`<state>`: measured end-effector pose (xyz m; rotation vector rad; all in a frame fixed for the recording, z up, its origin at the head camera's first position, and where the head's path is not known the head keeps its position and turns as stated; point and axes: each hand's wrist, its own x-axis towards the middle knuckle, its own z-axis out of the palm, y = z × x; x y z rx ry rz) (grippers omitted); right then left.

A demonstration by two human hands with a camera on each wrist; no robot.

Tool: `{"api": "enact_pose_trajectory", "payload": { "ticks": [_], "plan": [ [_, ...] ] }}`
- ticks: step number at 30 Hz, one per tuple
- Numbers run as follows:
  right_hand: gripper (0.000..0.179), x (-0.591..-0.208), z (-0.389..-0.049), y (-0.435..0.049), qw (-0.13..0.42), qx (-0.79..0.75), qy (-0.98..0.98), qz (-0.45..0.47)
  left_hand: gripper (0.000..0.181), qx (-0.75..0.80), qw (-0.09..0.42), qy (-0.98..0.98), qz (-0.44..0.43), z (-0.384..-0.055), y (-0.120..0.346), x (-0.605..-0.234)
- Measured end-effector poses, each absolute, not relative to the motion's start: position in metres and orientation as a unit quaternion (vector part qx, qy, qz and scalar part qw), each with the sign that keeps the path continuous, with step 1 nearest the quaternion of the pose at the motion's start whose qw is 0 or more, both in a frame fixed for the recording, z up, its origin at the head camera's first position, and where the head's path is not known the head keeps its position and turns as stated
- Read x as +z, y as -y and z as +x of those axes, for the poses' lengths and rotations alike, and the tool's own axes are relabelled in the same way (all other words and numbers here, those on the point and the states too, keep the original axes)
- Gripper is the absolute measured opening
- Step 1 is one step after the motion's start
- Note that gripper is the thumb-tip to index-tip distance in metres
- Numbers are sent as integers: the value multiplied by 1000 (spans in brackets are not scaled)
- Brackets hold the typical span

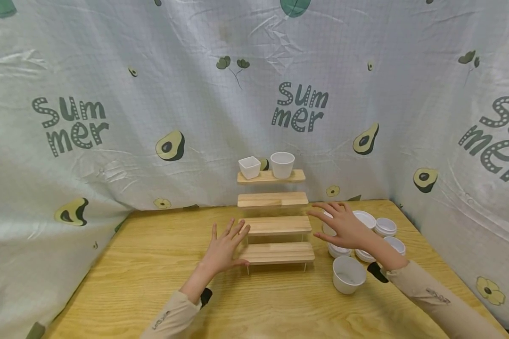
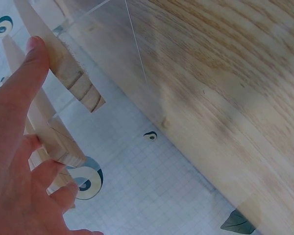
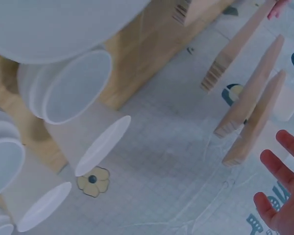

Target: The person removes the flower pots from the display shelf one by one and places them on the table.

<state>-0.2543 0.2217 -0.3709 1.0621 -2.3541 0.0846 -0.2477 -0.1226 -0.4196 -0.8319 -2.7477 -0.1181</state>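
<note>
A four-tier wooden stand (image 1: 275, 252) with clear supports rises in the middle of the table. On its top tier sit a square white pot (image 1: 249, 168) and a round white pot (image 1: 282, 165). My left hand (image 1: 222, 252) is at the stand's left end, fingers spread; in the left wrist view its thumb (image 2: 36, 54) overlaps the edge of one plank. Just right of the stand hovers my right hand (image 1: 343, 226), fingers apart and holding nothing. Beneath and around it are several white pots (image 3: 78, 88), partly hidden by the hand and forearm.
A larger white round pot (image 1: 348, 275) stands upright nearest me at the right. Behind it, small white dishes (image 1: 386, 227) stand in a cluster. The wooden table (image 1: 152, 268) meets a printed cloth (image 1: 220, 108) at the back and sides.
</note>
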Motion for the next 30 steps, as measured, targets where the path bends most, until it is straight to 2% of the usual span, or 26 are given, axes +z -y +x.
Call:
{"api": "enact_pose_trajectory", "payload": {
  "ticks": [17, 30],
  "plan": [
    [54, -341, -281, -202, 282, 34, 880, 381, 93, -45, 135, 946, -292, -247, 122, -418],
    [52, -303, -311, -185, 297, 27, 892, 341, 92, -43, 131, 947, -289, -246, 123, -417]
  ]
}}
